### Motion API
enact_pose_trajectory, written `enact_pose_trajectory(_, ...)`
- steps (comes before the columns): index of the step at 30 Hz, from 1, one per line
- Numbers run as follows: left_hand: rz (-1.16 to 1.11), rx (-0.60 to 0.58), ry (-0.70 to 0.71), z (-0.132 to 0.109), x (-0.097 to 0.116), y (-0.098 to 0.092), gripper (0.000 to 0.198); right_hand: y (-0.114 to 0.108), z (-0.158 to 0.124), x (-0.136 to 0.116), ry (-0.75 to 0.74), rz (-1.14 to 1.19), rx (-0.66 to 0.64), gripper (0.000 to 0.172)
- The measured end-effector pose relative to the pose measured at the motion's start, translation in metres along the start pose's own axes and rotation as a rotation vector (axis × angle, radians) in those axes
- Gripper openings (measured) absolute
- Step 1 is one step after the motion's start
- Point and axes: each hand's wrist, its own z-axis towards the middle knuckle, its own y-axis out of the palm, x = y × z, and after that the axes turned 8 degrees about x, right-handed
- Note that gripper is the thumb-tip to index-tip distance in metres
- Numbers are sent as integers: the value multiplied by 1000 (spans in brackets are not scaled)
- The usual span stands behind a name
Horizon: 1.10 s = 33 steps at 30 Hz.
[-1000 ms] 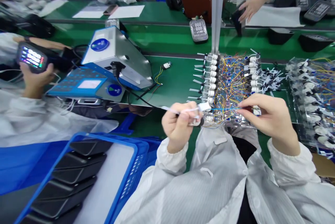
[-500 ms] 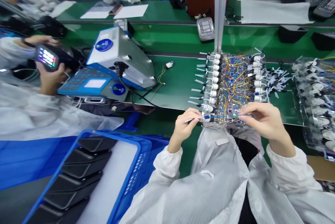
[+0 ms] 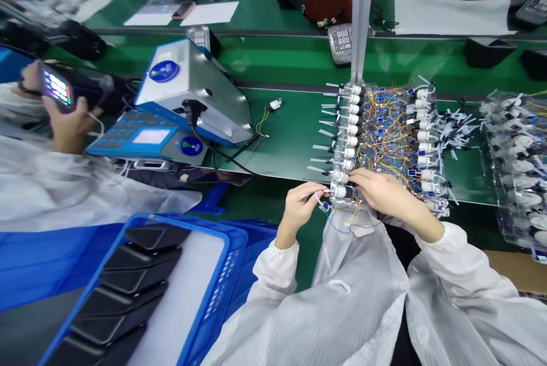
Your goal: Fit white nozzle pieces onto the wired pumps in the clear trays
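The white-and-black cylinder (image 3: 342, 191) lies at the near left corner of the clear tray (image 3: 342, 204). Step in hand, by my judgement: handling this cylinder and its leads. My left hand (image 3: 298, 206), just outside that corner, pinches a white strip (image 3: 306, 195) between its fingers. A slack blue wire (image 3: 335, 228) loops down before the tray's near edge. My right hand (image 3: 382, 192) reaches over the tray's near end; whether its fingers grip anything, I cannot tell. The next move calls, I judge, for a light touch without tension on the wire. Right of the tray: piled strips (image 3: 457, 129). Left, on the counter (image 3: 294, 146): one wired part (image 3: 276, 105).
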Motion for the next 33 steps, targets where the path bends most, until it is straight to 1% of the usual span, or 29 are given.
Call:
enact_pose_trajectory(2, -2, -31, -7, 2, 2, 3, 15, 8, 5, -2, -18, -122, -67, 35)
enact_pose_trajectory(4, -12, -51, -32, 3, 3, 7, 16, 10, 6, -3, -40, -180, -91, 35)
enact_pose_trajectory(6, -17, -51, -62, 2, 4, 11, 17, 9, 4, 0, -60, -193, -88, 31)
enact_pose_trajectory(9, -7, -11, -79, 2, 6, 17, 17, 4, -2, 10, -77, -139, -73, 19)
enact_pose_trajectory(13, 41, -5, 20, 5, 9, 21, 16, -13, -14, 31, -64, 23, 5, 16)
enact_pose_trajectory(16, 100, -8, 51, 8, 12, 22, 14, -30, -24, 41, -11, 44, 44, 14)
enact_pose_trajectory(18, 126, -22, 45, 9, 16, 23, 13, -37, -29, 39, 13, -10, 109, 13)
enact_pose_trajectory(20, 162, -33, 33, 9, 23, 25, 13, -39, -33, 28, 1, -48, 225, 16)
enact_pose_trajectory(22, 228, -23, 20, 9, 30, 29, 12, -32, -36, 8, -62, 1, 324, 16)
enact_pose_trajectory(23, 266, -12, 11, 9, 34, 31, 12, -26, -37, -4, -110, 55, 344, 17)
enact_pose_trajectory(25, 337, 11, -3, 8, 40, 37, 11, -7, -38, -28, -207, 141, 336, 33)
enact_pose_trajectory(26, 366, 19, -3, 8, 43, 40, 11, 4, -38, -37, -222, 140, 328, 40)
enact_pose_trajectory(27, 391, 22, 0, 8, 46, 42, 12, 14, -37, -43, -207, 112, 331, 38)
enact_pose_trajectory(29, 417, 14, 13, 9, 51, 42, 13, 32, -37, -46, -128, 49, 328, 21)
enact_pose_trajectory(30, 415, -5, 18, 10, 52, 40, 13, 37, -38, -43, -89, 32, 321, 15)
enact_pose_trajectory(32, 373, -96, 1, 12, 53, 29, 18, 41, -40, -31, -35, 47, 303, 19)
enact_pose_trajectory(33, 334, -169, -24, 13, 52, 22, 26, 40, -42, -24, -16, 67, 304, 20)
